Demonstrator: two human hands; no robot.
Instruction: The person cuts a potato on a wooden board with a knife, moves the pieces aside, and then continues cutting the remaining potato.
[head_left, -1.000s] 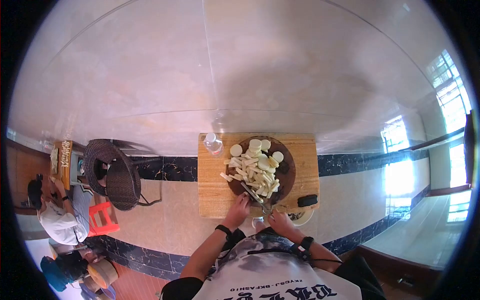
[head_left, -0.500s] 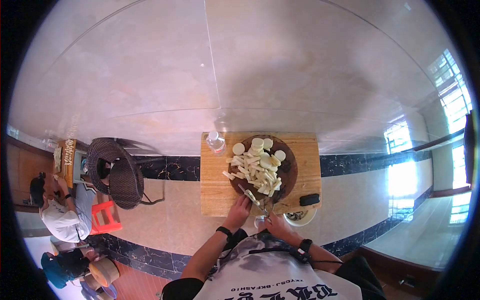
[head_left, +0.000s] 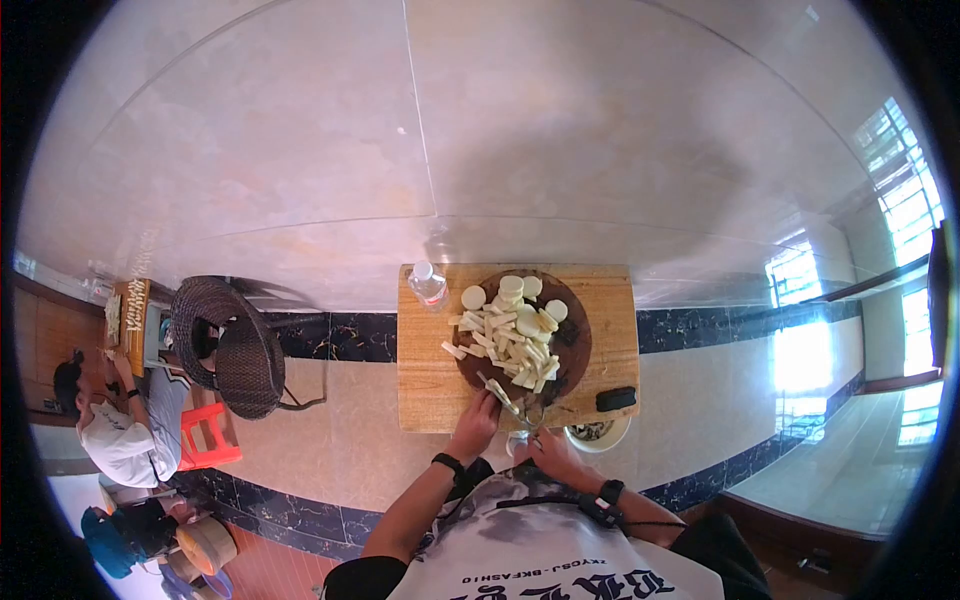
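We see the right hand (head_left: 554,453) closed around the handle end of a knife (head_left: 516,411), its grip low at 6 o'clock from the middle of the board, though the fingers hide most of the handle. The blade slants up toward 11 o'clock, and a pale slice (head_left: 503,396) lies along it. The left hand (head_left: 476,420), at 7 o'clock, has its fingers curled beside the slice and the blade; we cannot tell whether that grip pinches the slice or only rests against it. We notice a dark band on the left wrist and a watch on the right.

Just beyond the blade we find the round board (head_left: 577,362), dark brown. Pale strips (head_left: 520,345) lie heaped from its middle out toward 8 o'clock, a few overhanging the rim, and round slices (head_left: 511,288) lie along its far part, between 10 and 1 o'clock.

The board sits on a wooden table (head_left: 424,370). On that table we have a clear bottle (head_left: 428,286) standing at 10 o'clock and a black object (head_left: 616,400) at 4 o'clock. A pale bowl (head_left: 622,437) shows past the near edge at 5 o'clock.

Farther out, we see a woven chair (head_left: 247,365) at 9 o'clock, then a red stool (head_left: 208,437) and another person (head_left: 120,445) between 8 and 9.
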